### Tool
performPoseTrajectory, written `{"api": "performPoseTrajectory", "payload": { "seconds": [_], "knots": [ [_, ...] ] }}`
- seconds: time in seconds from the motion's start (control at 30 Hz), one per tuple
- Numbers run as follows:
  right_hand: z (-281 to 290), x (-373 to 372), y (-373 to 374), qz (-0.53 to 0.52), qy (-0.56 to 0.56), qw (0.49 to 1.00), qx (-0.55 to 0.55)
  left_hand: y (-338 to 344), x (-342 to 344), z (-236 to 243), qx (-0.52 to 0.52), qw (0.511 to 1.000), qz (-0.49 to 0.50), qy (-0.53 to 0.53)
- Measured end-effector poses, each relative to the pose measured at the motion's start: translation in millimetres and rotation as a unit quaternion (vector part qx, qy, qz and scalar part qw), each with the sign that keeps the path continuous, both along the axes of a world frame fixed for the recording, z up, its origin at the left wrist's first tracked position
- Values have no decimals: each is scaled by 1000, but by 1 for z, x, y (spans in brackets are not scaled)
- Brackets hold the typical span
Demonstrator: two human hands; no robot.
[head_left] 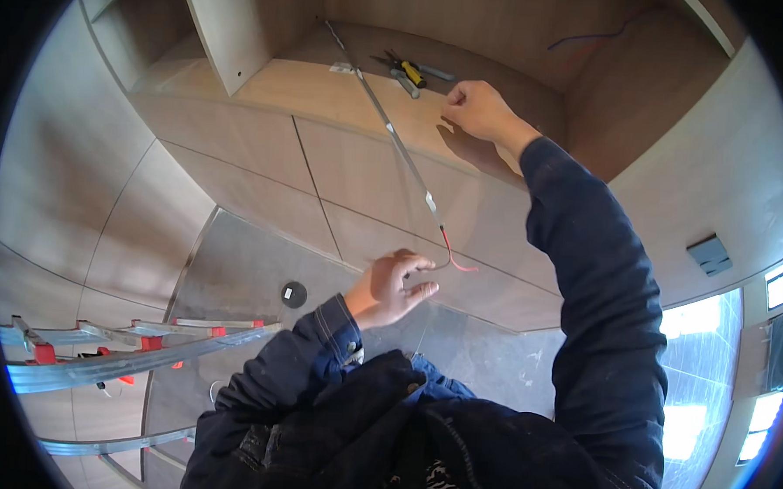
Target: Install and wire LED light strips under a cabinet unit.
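A long silver strip (396,140) lies slanting from the cabinet shelf down across the drawer fronts, ending in a red wire (456,263) and a dark wire (439,266). My left hand (388,290) is at this lower end, fingers curled on the dark wire, thumb apart. Above the shelf's front edge, right of the strip, my right hand (476,110) is closed; whatever is between its fingertips is too small to make out. Yellow-handled pliers or cutters (409,72) and grey-handled tools (403,85) lie on the shelf just left of it.
An aluminium ladder (124,364) with red fittings stands at the lower left. A round dark object (293,294) is on the grey floor (216,263). Cabinet panels (87,205) surround me; a blue wire (593,35) runs at the shelf's back, and bright windows show at the right.
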State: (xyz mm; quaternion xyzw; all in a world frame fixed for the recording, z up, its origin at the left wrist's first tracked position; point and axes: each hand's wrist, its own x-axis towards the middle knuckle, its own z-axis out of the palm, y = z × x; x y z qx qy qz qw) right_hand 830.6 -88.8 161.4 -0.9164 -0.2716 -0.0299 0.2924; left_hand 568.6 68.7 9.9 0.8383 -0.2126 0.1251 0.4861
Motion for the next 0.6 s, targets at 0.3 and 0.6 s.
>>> {"api": "performPoseTrajectory", "payload": {
  "seconds": [0.3, 0.6],
  "knots": [
    [-14, 111, 98, -103, -38, 989, -101, 10, -8, 21, -20, 1000, -9, 2],
    [-9, 130, 62, -137, -95, 972, -167, 17, -2, 13, -79, 996, -41, 18]
  ]
}}
